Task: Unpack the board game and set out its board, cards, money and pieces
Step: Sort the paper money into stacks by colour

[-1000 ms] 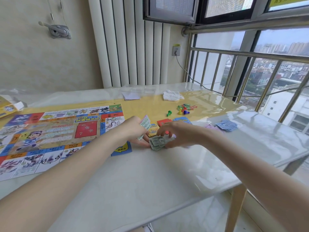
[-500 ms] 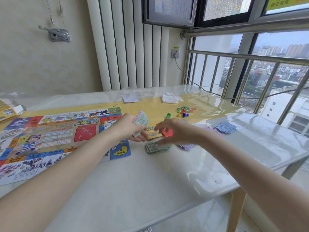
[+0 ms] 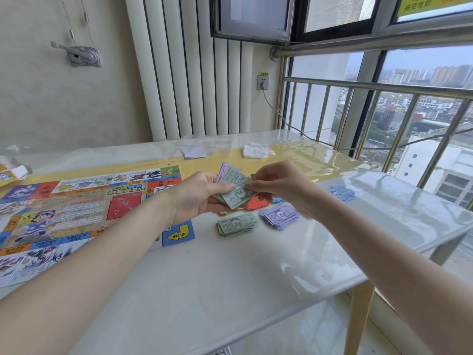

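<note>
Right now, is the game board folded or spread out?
Spread out: the game board lies flat on the table, squares facing up; its left edge runs out of view.

we see table (image 3: 230, 278): glossy, smooth clear cover | board (image 3: 76, 213) on it: printed paper | notes (image 3: 236, 224) beside board: thin matt paper | railing (image 3: 384, 87) behind table: shiny metal

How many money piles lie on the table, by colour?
Green pile: 1
Purple pile: 1
Blue pile: 1
Total: 3 on the table
</note>
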Demonstrator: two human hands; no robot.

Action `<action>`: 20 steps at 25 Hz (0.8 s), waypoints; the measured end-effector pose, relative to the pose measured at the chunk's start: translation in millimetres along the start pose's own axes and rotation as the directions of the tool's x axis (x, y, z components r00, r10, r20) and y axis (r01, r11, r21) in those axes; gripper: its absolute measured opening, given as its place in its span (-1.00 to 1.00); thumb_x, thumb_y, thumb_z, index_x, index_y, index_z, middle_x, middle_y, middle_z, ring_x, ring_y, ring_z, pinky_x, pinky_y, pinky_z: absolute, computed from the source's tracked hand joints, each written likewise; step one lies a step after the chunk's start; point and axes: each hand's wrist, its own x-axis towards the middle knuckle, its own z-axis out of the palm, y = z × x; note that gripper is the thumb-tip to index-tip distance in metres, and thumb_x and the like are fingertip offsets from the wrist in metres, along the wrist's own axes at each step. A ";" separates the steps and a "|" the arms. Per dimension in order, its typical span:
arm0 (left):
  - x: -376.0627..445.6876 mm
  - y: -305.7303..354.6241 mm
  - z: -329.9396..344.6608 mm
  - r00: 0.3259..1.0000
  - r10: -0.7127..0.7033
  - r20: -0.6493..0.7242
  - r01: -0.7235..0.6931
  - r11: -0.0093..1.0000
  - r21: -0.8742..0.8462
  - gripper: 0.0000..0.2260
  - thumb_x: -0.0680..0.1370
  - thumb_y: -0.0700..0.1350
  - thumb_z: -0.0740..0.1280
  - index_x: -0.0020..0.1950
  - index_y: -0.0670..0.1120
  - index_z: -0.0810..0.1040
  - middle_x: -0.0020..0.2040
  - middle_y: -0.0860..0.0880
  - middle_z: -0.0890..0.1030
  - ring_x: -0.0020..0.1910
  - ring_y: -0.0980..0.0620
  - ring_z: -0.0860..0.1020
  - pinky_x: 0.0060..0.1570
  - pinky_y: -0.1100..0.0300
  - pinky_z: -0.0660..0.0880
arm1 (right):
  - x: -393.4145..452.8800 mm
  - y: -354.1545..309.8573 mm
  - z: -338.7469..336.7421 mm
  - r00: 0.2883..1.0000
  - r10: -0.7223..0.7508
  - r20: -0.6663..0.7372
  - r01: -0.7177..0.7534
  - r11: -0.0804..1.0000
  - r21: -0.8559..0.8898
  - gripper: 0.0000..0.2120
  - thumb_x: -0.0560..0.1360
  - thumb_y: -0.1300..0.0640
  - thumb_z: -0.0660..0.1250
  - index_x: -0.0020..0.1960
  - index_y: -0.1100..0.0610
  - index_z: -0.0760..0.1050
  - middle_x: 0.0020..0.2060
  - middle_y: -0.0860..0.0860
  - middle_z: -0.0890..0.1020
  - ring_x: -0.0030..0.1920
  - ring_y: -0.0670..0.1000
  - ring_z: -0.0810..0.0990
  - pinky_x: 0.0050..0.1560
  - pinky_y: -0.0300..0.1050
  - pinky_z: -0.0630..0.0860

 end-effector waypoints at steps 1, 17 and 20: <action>1.0 0.2 -1.4 0.999 0.003 -0.037 -0.003 1.000 0.017 -0.82 0.55 -0.25 0.26 0.10 -0.25 0.55 -0.10 -0.15 0.68 -0.21 0.02 0.66 -0.13 0.23 0.61 | -0.4 0.1 0.3 1.000 0.001 -0.001 -0.001 1.000 0.002 -0.94 0.37 0.29 0.45 -0.23 0.25 0.57 -0.37 0.16 0.61 -0.39 0.07 0.49 -0.34 -0.08 0.37; 2.9 0.2 -11.2 0.969 0.107 -0.225 -0.107 0.994 0.011 -0.90 0.57 -0.22 0.25 -0.06 -0.17 0.56 -0.23 -0.06 0.67 -0.34 0.11 0.64 -0.26 0.24 0.60 | 3.9 -1.4 4.0 1.000 0.022 0.011 -0.021 0.990 -0.137 -0.77 0.38 0.15 0.46 -0.28 0.33 0.59 -0.49 0.08 0.59 -0.48 0.03 0.43 -0.45 -0.17 0.31; 1.0 -3.0 -24.5 0.955 0.112 -0.275 -0.112 0.994 0.016 -0.87 0.59 -0.23 0.21 0.02 -0.20 0.54 -0.26 -0.07 0.69 -0.30 0.08 0.67 -0.28 0.26 0.61 | 1.9 6.0 13.4 0.991 0.117 0.058 -0.100 0.966 -0.240 -0.74 0.42 0.12 0.42 -0.31 0.31 0.59 -0.54 0.02 0.55 -0.54 -0.06 0.37 -0.55 -0.32 0.27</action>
